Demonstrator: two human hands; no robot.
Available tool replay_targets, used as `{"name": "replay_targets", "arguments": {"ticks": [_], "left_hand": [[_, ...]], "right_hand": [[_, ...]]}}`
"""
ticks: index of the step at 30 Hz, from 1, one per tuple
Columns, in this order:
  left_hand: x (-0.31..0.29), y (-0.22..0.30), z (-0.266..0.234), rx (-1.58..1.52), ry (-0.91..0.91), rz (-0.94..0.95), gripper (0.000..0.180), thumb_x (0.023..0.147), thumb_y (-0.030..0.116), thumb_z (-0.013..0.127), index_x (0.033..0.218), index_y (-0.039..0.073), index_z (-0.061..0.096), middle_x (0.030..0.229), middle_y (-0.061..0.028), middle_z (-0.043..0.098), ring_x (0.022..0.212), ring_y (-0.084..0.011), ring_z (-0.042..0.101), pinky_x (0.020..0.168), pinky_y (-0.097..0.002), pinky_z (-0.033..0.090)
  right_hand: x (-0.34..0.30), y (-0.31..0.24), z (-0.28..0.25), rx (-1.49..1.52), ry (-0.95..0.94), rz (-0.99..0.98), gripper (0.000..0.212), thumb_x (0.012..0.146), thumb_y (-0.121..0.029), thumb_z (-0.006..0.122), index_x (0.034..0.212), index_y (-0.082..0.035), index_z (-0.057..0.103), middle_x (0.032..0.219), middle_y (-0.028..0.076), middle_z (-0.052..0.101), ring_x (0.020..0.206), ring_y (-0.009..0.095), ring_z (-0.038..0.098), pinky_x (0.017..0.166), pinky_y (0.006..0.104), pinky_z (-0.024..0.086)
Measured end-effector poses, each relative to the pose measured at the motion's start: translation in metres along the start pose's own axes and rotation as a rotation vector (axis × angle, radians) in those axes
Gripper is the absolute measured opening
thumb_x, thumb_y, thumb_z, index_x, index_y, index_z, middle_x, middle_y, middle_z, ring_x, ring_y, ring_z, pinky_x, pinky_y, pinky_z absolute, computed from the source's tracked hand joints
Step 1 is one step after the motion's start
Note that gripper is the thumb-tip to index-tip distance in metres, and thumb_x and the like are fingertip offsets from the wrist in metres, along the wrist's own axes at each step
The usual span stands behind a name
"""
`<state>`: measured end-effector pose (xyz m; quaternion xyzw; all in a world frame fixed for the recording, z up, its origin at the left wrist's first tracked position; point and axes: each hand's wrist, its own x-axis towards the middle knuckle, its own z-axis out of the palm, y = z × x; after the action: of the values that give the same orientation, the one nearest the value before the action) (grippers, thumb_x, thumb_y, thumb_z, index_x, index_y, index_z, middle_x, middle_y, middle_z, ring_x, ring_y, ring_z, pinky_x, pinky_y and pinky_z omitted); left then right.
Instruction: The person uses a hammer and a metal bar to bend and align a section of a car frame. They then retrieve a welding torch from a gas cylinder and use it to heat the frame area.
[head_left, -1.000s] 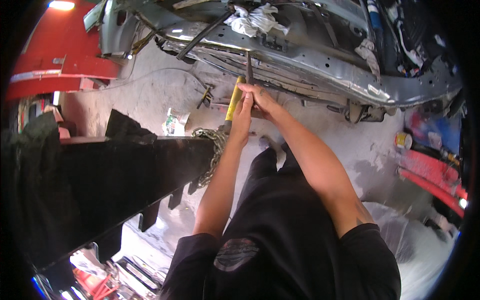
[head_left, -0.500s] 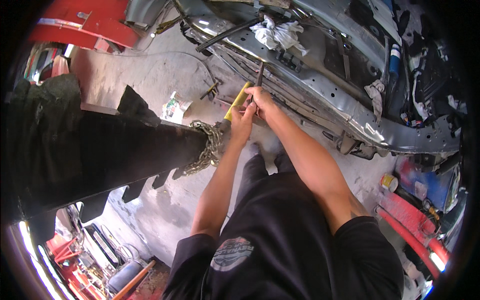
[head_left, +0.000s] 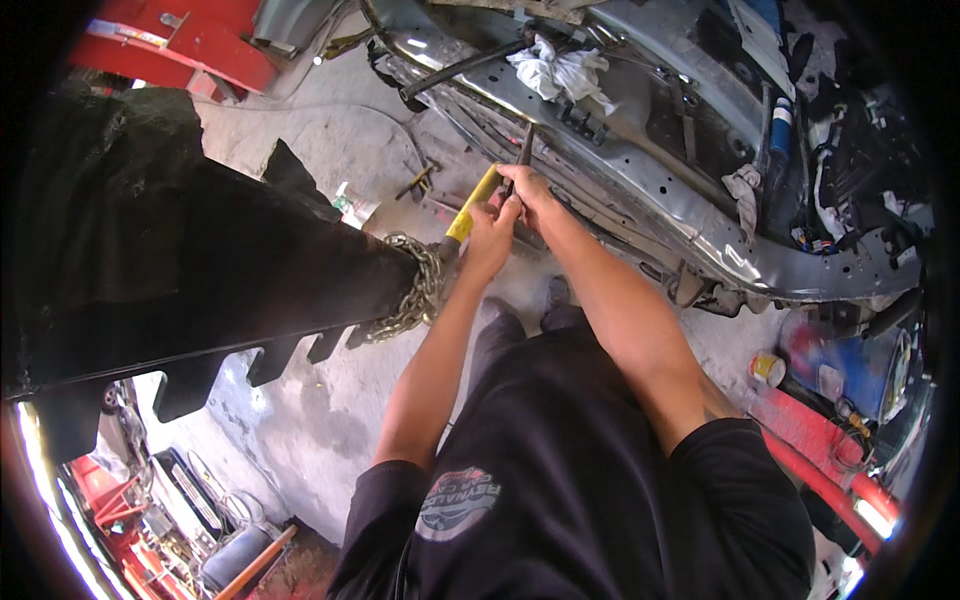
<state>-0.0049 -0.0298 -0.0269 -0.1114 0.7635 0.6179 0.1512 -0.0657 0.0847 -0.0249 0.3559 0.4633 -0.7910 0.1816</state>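
Both hands meet in front of me beside a yellow sleeve-like bar (head_left: 472, 207). My right hand (head_left: 533, 192) is closed around a slim dark bar (head_left: 527, 148), whose far end reaches the edge of a bare grey car body (head_left: 640, 165). My left hand (head_left: 490, 238) is closed just below the right one, its thumb on the lower part of the same dark bar. The fingers partly hide that lower end, and the bar's exact kind does not show. A metal chain (head_left: 420, 285) wraps the tip of a big black beam (head_left: 270, 260), close to the yellow bar's lower end.
White crumpled cloth (head_left: 560, 72) lies on the car body. A dark tool (head_left: 415, 182) and a white package (head_left: 355, 205) rest on the concrete floor (head_left: 300, 420). Red metal equipment (head_left: 185, 45) stands far left, with a red tube frame (head_left: 820, 470) at right.
My hands keep their grip beside the yellow bar and have barely moved. The view has shifted slightly, so the black beam looks larger at left and my feet have shifted.
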Motion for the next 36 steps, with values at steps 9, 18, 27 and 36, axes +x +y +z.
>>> {"name": "replay_targets", "arguments": {"ticks": [9, 18, 27, 36], "left_hand": [[-0.007, 0.02, -0.001, 0.101, 0.084, 0.179, 0.056, 0.09, 0.046, 0.062, 0.102, -0.006, 0.048, 0.091, -0.0159, 0.06, 0.082, -0.0236, 0.059, 0.074, -0.0366, 0.048], [-0.019, 0.045, -0.01, 0.259, 0.11, 0.145, 0.05, 0.09, 0.041, 0.061, 0.101, -0.007, 0.051, 0.087, -0.0189, 0.065, 0.082, -0.0259, 0.063, 0.074, -0.0386, 0.049], [-0.02, 0.044, -0.007, 0.291, 0.135, 0.227, 0.042, 0.089, 0.039, 0.06, 0.098, 0.0, 0.05, 0.08, -0.0228, 0.066, 0.079, -0.0446, 0.064, 0.075, -0.0531, 0.046], [-0.03, 0.053, 0.003, 0.295, 0.147, 0.206, 0.044, 0.089, 0.04, 0.058, 0.101, -0.002, 0.05, 0.087, -0.0258, 0.066, 0.09, -0.0452, 0.063, 0.081, -0.0522, 0.045]], "right_hand": [[0.042, 0.015, -0.01, -0.171, -0.007, -0.076, 0.018, 0.082, -0.02, 0.06, 0.082, -0.002, 0.059, 0.067, 0.011, 0.06, 0.053, 0.024, 0.059, 0.048, 0.0348, 0.048], [0.099, 0.035, -0.02, -0.502, 0.03, -0.22, 0.041, 0.082, -0.039, 0.061, 0.093, -0.002, 0.075, 0.095, 0.017, 0.073, 0.092, 0.029, 0.069, 0.087, 0.0382, 0.05], [0.066, 0.015, -0.011, -0.324, 0.167, -0.224, 0.038, 0.082, -0.029, 0.069, 0.087, 0.008, 0.071, 0.088, 0.019, 0.072, 0.076, 0.025, 0.07, 0.07, 0.0351, 0.052], [0.129, 0.028, -0.043, -0.464, 0.115, -0.375, 0.044, 0.082, -0.029, 0.071, 0.114, 0.001, 0.066, 0.096, 0.018, 0.07, 0.083, 0.029, 0.068, 0.08, 0.0365, 0.051]]}}
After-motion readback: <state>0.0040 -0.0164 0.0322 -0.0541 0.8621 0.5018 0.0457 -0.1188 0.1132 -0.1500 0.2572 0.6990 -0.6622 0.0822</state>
